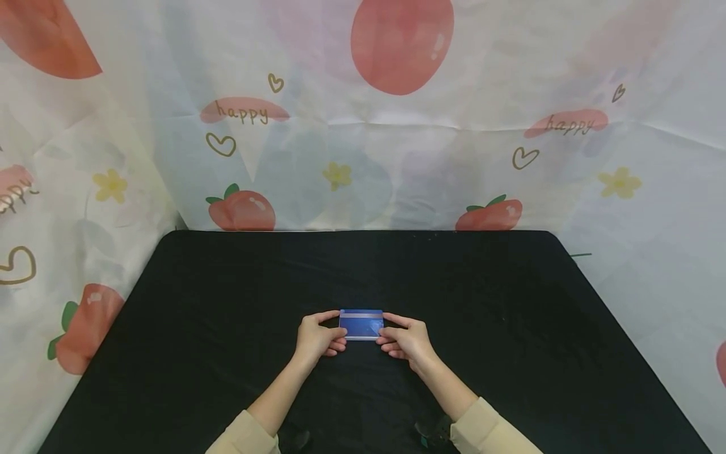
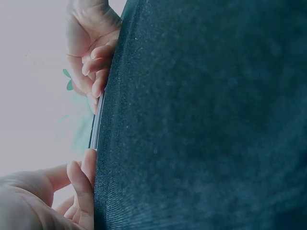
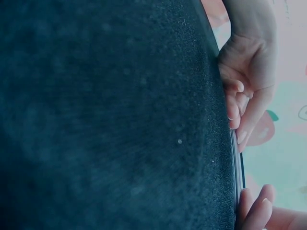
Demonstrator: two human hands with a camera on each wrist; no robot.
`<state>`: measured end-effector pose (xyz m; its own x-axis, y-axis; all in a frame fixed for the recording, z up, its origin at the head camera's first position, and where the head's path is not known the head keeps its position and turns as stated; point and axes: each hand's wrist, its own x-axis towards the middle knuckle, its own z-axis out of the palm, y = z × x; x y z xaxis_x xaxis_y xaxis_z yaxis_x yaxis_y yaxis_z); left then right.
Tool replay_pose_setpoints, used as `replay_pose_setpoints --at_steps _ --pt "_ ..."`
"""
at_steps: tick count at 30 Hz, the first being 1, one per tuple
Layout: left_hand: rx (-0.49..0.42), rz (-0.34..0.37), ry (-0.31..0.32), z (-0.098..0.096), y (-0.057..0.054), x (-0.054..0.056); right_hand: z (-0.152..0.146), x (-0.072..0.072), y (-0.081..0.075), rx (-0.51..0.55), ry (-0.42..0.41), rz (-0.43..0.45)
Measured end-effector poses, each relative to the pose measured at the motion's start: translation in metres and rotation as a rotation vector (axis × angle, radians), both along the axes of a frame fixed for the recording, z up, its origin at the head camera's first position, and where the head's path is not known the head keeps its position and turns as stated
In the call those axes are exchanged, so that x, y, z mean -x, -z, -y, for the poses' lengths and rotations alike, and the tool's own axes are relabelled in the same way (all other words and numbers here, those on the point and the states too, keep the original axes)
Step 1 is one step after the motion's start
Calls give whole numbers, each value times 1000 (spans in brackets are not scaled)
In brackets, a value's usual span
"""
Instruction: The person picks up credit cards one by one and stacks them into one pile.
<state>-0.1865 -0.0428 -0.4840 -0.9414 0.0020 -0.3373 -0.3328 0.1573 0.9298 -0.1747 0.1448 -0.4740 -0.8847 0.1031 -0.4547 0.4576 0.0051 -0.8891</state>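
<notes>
A small blue card (image 1: 362, 325) with a pale stripe near its far edge lies flat, low at the black tabletop in the head view. Its side edge (image 2: 97, 127) appears layered in the left wrist view, like a thin stack of cards. My left hand (image 1: 320, 335) grips the left end between thumb and index finger. The right hand (image 1: 409, 340) pinches the opposite end in the same way. On both hands the other fingers are bent below the thumb, near the cloth. From the right wrist, the layered edge (image 3: 237, 167) shows between the two hands.
Black cloth (image 1: 363, 271) covers the table, whose rounded far corners meet a pale printed curtain (image 1: 368, 151) with fruit and "happy" lettering. The curtain also hangs along the left and right sides. Small dark objects (image 1: 433, 434) sit at the near edge between the forearms.
</notes>
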Motion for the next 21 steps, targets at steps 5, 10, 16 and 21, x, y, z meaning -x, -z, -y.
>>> replay_pose_setpoints --at_steps 5,10,16,21 --pt "-2 5 -1 1 0 0 0 0 0 6 -4 7" --pt "-14 18 -11 1 -2 1 0 1 -2 13 -6 10" --pt "-32 46 6 3 -2 1 -7 3 -4 -14 -20 20" --pt "-60 72 65 8 -4 3 -19 7 -7 -45 -104 49"
